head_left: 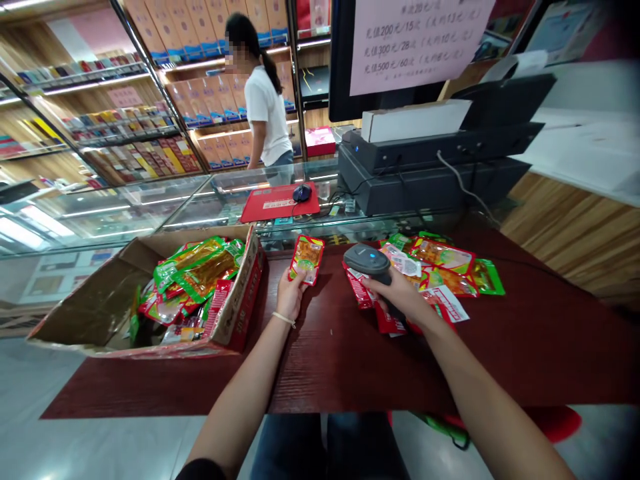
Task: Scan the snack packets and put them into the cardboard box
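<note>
Between the fingers of my left hand [291, 293] is a small red-edged snack packet [307, 257], its printed face up over the dark red table. My right hand [400, 297] is wrapped round the handle of a dark barcode scanner [367, 259], whose head points left towards the packet. Under and behind the scanner lies a loose pile of red and green snack packets [443, 257], partly covered by my right hand. To the left of my left hand stands an open cardboard box [95, 300] with many similar packets [200, 267] heaped in it.
Behind the table [320, 360] runs a glass display counter [185, 200], with a computer mouse [302, 193] on a red mat [260, 203]. A black cash drawer and printer unit [430, 173] stands at the back right. Beyond the counter is a person in a white shirt [269, 113].
</note>
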Action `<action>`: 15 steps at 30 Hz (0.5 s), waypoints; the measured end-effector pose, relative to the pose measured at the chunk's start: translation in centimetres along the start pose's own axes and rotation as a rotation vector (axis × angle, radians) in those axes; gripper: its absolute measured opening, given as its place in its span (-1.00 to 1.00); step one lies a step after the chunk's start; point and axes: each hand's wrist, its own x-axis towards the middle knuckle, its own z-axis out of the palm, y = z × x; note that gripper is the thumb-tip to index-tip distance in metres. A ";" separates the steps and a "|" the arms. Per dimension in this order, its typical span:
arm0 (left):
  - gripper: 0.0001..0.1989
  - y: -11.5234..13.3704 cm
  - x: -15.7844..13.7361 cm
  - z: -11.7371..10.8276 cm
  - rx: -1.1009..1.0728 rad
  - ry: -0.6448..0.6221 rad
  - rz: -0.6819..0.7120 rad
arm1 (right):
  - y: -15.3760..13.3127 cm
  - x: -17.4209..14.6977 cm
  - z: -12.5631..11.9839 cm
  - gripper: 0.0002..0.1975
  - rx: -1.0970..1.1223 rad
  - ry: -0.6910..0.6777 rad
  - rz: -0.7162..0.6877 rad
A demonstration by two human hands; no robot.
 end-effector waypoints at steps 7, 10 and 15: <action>-0.54 -1.2 0.4 0.2 0.192 0.039 0.122 | -0.9 0.1 0.5 -0.68 0.025 0.084 -0.044; -0.64 -1.1 0.1 0.6 0.369 0.089 0.192 | -1.9 -0.6 0.9 -0.66 0.036 0.083 -0.085; -0.71 2.7 -2.7 1.0 0.532 -0.024 0.328 | -3.2 -2.7 1.6 -0.62 0.023 0.098 -0.075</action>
